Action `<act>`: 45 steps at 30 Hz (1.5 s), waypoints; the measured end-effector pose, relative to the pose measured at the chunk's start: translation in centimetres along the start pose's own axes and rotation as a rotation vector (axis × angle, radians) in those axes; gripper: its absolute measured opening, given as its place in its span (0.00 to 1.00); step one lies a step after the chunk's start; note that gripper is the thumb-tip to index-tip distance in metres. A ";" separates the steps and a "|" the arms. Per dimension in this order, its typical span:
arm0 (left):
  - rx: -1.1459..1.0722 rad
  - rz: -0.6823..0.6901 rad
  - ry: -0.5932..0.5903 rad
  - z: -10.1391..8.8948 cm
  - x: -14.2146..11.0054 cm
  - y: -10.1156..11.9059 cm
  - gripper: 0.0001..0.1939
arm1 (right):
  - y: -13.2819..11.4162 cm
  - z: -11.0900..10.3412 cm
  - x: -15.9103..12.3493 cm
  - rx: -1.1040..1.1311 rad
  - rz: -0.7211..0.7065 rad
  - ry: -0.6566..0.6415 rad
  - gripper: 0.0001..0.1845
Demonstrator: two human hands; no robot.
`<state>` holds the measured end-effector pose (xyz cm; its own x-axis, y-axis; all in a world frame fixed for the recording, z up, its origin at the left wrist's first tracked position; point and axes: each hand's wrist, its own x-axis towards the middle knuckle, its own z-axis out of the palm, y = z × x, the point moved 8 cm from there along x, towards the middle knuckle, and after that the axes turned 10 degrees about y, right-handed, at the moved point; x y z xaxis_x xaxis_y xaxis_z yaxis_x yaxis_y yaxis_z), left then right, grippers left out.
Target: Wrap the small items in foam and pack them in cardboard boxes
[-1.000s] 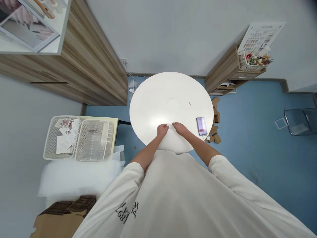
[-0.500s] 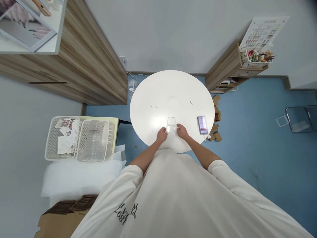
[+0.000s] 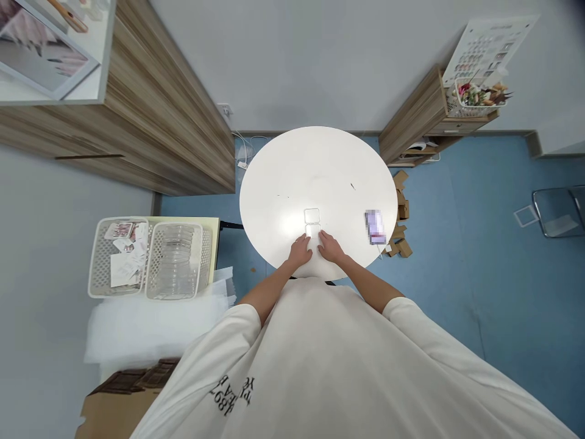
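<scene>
An opened clear plastic box (image 3: 312, 216) lies on the round white table (image 3: 315, 152), its lid half folded back toward the far side. My left hand (image 3: 300, 250) is at the near left corner of the box, fingers closed on its edge. On the opposite near corner, my right hand (image 3: 329, 247) grips the edge in the same way. Fingers partly cover the near half of the box. Whether anything lies inside it is too small to tell.
A phone (image 3: 375, 227) with a blurred screen lies at the table's right. To my left, a basket of clear plastic boxes (image 3: 173, 259) stands beside a basket of cards (image 3: 125, 256). Cardboard pieces (image 3: 402, 231) lie on the floor right of the table.
Both hands have come closer together onto the box's near corners. The box appears slightly farther up and left in view, while the camera has also shifted a little.
</scene>
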<state>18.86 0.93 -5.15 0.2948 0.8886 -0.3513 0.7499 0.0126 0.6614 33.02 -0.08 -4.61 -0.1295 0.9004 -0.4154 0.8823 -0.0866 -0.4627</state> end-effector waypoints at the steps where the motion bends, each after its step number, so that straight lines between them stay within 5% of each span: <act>1: 0.015 -0.005 -0.006 -0.1 0.4 0.0 0.32 | -0.1 -0.1 0.3 0.001 0.003 -0.007 0.36; 6: 0.012 -0.012 -0.023 -0.5 0.7 -0.3 0.37 | -0.1 -0.2 0.5 0.032 0.058 -0.034 0.37; 19: -0.072 -0.217 0.049 -1.3 -4.6 -2.8 0.37 | 2.0 -0.5 -2.8 -0.003 0.033 -0.066 0.35; 24: -0.153 -0.348 0.226 -4.3 -7.3 -4.0 0.33 | 0.3 -2.4 -1.7 -0.010 -0.066 0.048 0.33; 30: -0.255 -0.410 0.422 -9.9 -11.1 -5.5 0.29 | -6.2 -2.9 0.0 0.027 -0.234 0.078 0.31; 36: -0.322 -0.436 0.561 -15.8 -14.7 -8.5 0.28 | -14.3 -0.5 1.2 0.037 -0.393 0.058 0.28; 45: -0.339 -0.392 0.779 -25.1 -21.7 -18.8 0.22 | -32.7 5.2 1.9 0.072 -0.611 -0.008 0.27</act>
<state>-16.46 -7.14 6.68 -0.5142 0.8481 -0.1281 0.4634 0.4004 0.7906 1.59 2.23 5.60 -0.6062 0.7928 -0.0641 0.6143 0.4155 -0.6708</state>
